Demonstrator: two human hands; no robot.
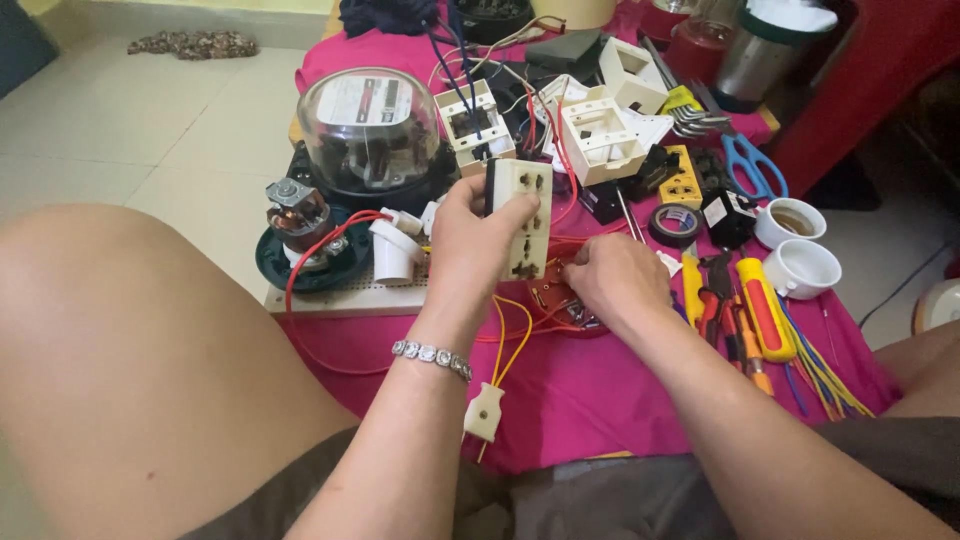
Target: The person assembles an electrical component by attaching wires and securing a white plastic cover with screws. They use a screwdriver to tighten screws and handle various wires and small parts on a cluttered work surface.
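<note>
Seen from above, seated person w/ a low table draped in pink cloth. Left hand grips a cream multi-socket extension block, held upright near the table's middle. Right hand rests just right of it, fingers curled narrow onto red wires & a small red part; can't tell if it's pinching. A cream plug dangles on orange wire over the near edge. Glass-domed electricity meter sits at far left; yellow-handled screwdriver & pliers toward the right edge.
</note>
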